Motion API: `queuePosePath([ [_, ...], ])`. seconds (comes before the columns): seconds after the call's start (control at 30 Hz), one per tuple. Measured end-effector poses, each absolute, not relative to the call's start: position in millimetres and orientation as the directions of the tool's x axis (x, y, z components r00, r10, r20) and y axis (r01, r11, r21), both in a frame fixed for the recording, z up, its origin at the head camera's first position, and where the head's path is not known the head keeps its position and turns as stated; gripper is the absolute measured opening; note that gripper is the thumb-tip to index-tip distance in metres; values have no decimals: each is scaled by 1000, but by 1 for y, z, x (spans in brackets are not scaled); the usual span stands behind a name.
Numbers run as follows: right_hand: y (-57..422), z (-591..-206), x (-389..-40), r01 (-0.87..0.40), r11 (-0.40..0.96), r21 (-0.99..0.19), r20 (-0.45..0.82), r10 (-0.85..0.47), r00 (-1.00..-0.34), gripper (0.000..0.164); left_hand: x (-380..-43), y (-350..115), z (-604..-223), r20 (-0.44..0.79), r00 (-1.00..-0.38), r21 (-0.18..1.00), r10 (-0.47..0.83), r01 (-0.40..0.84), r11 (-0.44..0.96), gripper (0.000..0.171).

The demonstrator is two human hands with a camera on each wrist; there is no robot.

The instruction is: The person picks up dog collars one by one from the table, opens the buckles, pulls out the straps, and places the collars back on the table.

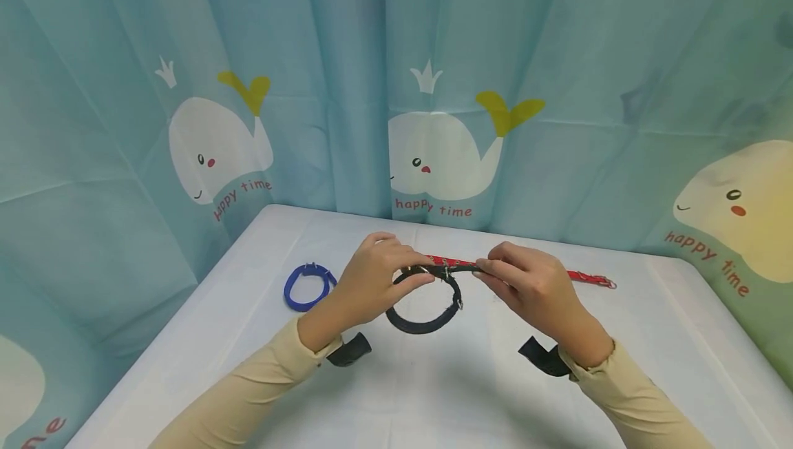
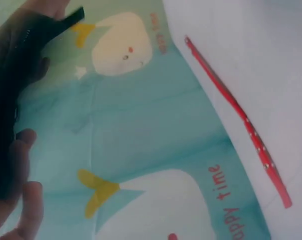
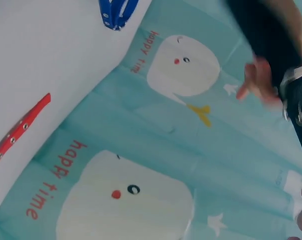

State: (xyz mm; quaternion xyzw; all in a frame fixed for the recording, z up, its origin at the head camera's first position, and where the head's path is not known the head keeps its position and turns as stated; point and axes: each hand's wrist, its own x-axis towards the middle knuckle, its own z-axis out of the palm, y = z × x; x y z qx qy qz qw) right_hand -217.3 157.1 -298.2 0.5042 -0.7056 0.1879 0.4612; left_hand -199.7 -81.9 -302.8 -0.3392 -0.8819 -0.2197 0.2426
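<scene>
A black collar point(image 1: 423, 327), bent into a loop with a metal buckle, hangs between my two hands above the table. At the loop's upper left, my left hand point(image 1: 365, 280) pinches the collar near the buckle between thumb and fingers. The black strap's free end is pinched by the fingertips of my right hand point(image 1: 534, 288), to the right of the loop. Up close in the right wrist view, the buckle point(image 3: 297, 100) shows silver against the dark strap. Behind the hands, a red collar point(image 1: 585, 277) lies stretched out on the table, its middle partly hidden.
A blue collar point(image 1: 296, 305), curled into a ring, lies left of my left hand. The white table point(image 1: 396, 401) ends at a blue curtain point(image 1: 347, 91) with whale prints. Black wrist mounts point(image 1: 350, 350) stick out below both sleeves.
</scene>
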Motion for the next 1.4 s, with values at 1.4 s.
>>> queuePosePath([
  [1.4, 147, -301, -195, -937, 349, -27, 726, -637, -258, 36, -190, -74, -295, 755, -255, -221, 604, 769, 600, 23],
])
